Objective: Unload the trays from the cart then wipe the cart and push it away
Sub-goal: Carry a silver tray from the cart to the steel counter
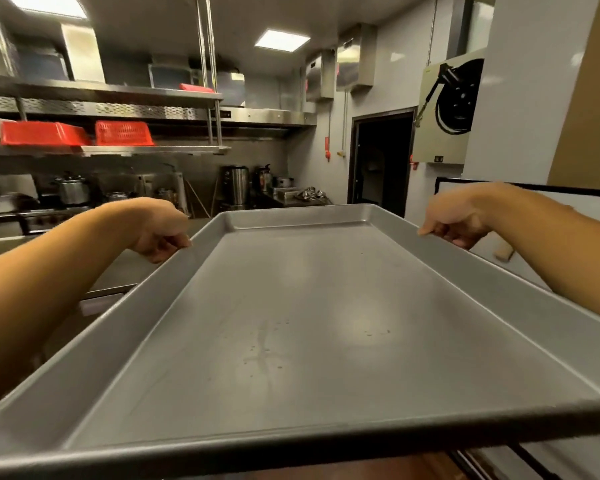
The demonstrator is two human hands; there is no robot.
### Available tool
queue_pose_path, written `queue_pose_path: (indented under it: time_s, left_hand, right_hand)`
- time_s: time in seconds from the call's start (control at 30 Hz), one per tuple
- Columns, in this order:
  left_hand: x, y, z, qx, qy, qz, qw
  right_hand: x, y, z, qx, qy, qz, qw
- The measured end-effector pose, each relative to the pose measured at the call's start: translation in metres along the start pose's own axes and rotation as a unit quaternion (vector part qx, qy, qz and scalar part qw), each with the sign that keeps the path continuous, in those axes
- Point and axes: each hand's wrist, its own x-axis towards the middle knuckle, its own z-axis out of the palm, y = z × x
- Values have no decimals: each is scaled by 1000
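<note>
The tray [302, 306], empty and carried level in the air before us, runs lengthwise away from us, our left hand [160, 233] and right hand [458, 220] each clenched on a long rim, equally near.

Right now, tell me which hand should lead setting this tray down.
Probably left: the left hand grips the tray rim beside the counter; the right hand faces the wall.

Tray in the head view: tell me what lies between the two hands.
Only the bare tray floor, empty apart from a few small specks, spans from left hand to right hand.
</note>
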Motion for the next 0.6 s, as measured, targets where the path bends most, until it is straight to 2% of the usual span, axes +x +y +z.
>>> queue_pose_path:
  time_s: [0.27, 0.6]
  left_hand:
    - [26, 24, 23, 8, 42, -55, 998]
    - [134, 23, 28, -1, 75, -92, 993]
  right_hand:
    - [93, 6, -12, -19, -40, -28, 999]
    - [227, -53, 6, -15, -86, -35, 996]
